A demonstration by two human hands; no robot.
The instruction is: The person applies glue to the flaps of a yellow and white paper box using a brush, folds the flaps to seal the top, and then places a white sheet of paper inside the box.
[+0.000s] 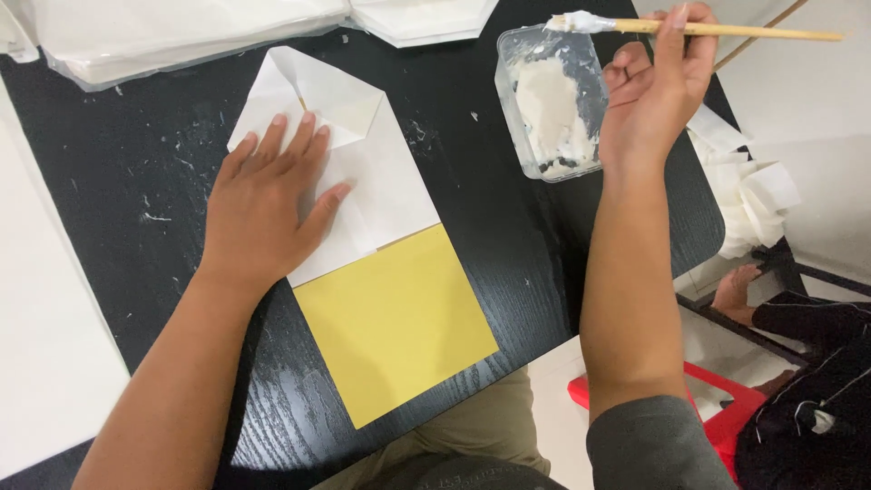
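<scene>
Pressing my left hand [272, 204] flat, fingers spread, on a folded white paper sheet [363, 172] that lies on the black wood-grain table [508, 245]. The palm and fingers are fully open and grip nothing, just weighing the paper down. The top of the sheet is folded into a pointed flap, and my fingertips sit right at the fold edge. A plain yellow square of paper [395, 322] lies just below the white one, touching it or tucked slightly under its lower edge, hard to say which from here.

My right hand [653, 86] is up at the far side of the table, fingers closed around a thin wooden-handled brush [726, 30] held level. Its tip [581, 22] is loaded with white paste and sits over the far rim of a clear rectangular plastic tub [549, 100] with white paste smeared inside. The tub stands well apart from the papers, just beside my right wrist.

Stacks of white paper in clear wrap [181, 36] sit along the far edge.
</scene>
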